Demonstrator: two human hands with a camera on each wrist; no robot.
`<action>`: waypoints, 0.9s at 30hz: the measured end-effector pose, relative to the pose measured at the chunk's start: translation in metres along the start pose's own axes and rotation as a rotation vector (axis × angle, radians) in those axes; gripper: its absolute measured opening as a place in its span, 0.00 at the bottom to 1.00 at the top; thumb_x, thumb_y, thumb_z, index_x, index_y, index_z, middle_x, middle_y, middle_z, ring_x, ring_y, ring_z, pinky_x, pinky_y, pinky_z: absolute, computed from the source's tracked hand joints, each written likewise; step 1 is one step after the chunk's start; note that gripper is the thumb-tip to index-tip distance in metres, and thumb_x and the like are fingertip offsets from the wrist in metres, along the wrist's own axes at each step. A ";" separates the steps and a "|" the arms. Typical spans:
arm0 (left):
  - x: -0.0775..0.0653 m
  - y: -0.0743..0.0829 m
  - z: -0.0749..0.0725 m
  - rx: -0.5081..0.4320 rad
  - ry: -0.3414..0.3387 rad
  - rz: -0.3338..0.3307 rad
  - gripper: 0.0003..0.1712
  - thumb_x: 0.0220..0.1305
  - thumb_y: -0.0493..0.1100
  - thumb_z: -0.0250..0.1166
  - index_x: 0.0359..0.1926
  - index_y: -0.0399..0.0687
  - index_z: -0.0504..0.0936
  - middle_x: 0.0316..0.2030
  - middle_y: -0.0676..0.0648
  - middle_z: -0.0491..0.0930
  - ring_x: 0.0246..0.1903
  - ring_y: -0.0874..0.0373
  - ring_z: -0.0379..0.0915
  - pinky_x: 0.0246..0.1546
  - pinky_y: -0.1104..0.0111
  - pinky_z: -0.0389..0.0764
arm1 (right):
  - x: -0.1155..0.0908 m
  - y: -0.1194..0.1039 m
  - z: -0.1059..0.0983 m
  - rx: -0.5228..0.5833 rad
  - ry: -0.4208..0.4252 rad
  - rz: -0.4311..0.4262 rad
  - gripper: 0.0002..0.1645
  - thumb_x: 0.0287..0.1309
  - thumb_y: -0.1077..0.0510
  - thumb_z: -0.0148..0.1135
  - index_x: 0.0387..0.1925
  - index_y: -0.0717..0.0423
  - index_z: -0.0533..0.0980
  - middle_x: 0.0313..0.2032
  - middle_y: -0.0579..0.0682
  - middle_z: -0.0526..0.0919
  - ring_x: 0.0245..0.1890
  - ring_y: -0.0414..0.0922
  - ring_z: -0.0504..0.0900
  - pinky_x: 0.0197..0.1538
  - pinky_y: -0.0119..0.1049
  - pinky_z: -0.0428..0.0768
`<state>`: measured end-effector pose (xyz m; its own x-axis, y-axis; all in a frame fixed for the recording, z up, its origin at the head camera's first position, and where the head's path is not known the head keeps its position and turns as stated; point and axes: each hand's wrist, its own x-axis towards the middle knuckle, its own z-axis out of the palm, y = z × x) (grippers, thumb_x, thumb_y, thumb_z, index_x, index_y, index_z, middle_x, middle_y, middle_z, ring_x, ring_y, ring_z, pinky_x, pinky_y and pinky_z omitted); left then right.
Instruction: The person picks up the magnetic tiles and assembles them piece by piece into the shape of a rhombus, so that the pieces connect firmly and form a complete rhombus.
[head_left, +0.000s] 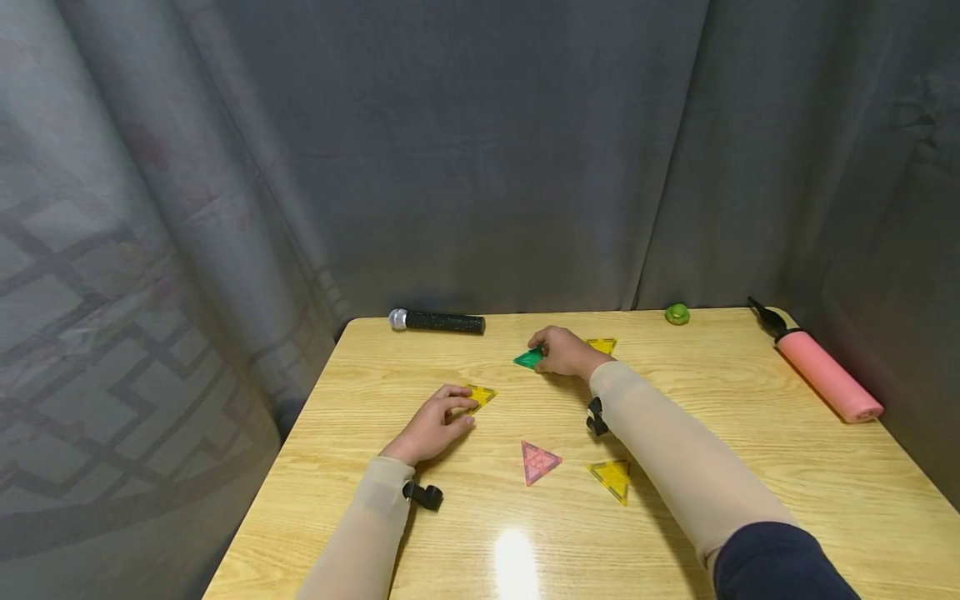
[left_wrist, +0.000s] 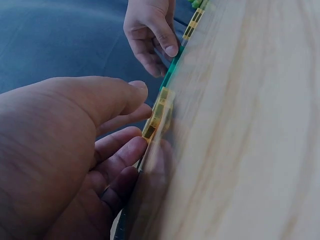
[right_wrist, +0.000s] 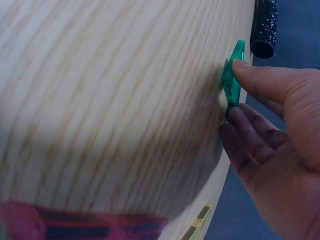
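Observation:
My right hand [head_left: 564, 353] pinches a translucent green magnetic tile [head_left: 528, 358] at the far middle of the table, thumb on one side and fingertips on the other. In the right wrist view, the green tile [right_wrist: 233, 75] is low over the wood; contact with the table cannot be told. My left hand [head_left: 435, 423] rests with loosely bent fingers at a yellow triangular magnetic tile [head_left: 482, 397], partly covering it. The left wrist view has its fingertips [left_wrist: 135, 147] at the edge of that yellow tile [left_wrist: 157, 114], the thumb apart from it.
A pink triangular tile [head_left: 539, 463] and another yellow one [head_left: 614, 479] lie nearer the front. One more yellow tile [head_left: 602, 344] is behind the right wrist. Along the back are a microphone [head_left: 442, 322] and a small green toy [head_left: 677, 314]; a pink hand pump [head_left: 828, 375] lies right.

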<state>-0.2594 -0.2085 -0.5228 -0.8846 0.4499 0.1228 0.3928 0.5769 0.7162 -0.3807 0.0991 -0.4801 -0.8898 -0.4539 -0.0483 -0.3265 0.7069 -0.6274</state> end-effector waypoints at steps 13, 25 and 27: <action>-0.002 0.004 -0.002 -0.005 0.010 -0.017 0.16 0.75 0.36 0.65 0.61 0.44 0.85 0.68 0.48 0.73 0.66 0.50 0.71 0.63 0.55 0.78 | -0.003 -0.002 -0.001 -0.091 0.063 -0.018 0.32 0.53 0.63 0.82 0.60 0.60 0.81 0.57 0.60 0.77 0.53 0.53 0.79 0.63 0.50 0.78; 0.001 0.006 0.000 0.011 0.004 -0.010 0.16 0.75 0.37 0.66 0.60 0.43 0.85 0.67 0.46 0.73 0.65 0.51 0.72 0.60 0.58 0.80 | -0.003 -0.001 0.000 0.010 0.081 -0.002 0.30 0.59 0.69 0.75 0.63 0.62 0.79 0.56 0.60 0.75 0.50 0.52 0.78 0.57 0.47 0.80; 0.001 0.006 0.000 0.006 0.001 -0.007 0.16 0.75 0.37 0.66 0.61 0.43 0.85 0.67 0.46 0.73 0.65 0.51 0.72 0.60 0.58 0.80 | -0.003 -0.002 0.000 0.057 0.076 0.008 0.31 0.59 0.70 0.74 0.64 0.63 0.77 0.54 0.59 0.75 0.47 0.51 0.78 0.52 0.45 0.81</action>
<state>-0.2574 -0.2046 -0.5180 -0.8877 0.4448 0.1187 0.3881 0.5844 0.7127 -0.3768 0.0990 -0.4788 -0.9146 -0.4043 0.0043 -0.3025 0.6773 -0.6706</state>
